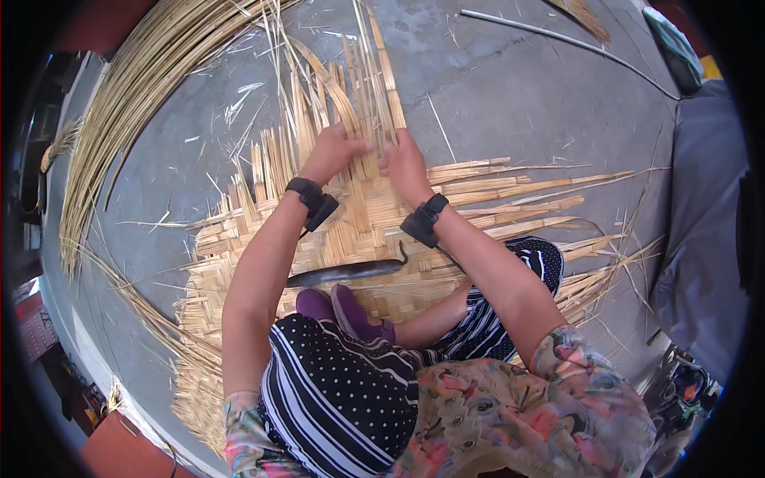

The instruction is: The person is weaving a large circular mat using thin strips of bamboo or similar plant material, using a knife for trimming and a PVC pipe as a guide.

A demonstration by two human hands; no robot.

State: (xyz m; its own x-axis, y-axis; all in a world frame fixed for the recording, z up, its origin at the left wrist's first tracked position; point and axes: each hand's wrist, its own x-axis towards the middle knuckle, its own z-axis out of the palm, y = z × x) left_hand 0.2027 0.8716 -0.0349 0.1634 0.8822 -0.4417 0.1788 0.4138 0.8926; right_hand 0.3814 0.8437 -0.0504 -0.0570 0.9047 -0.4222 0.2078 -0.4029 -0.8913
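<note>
Grey floor [494,103] here, my left hand [331,156] and right hand [407,170] half-curled, both pinching split strips [388,80] over the woven mat [215,295].

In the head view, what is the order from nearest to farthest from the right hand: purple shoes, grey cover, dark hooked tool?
1. Dark hooked tool, on the woven mat
2. Purple shoes, nearer the body
3. Grey cover, at far right
</note>
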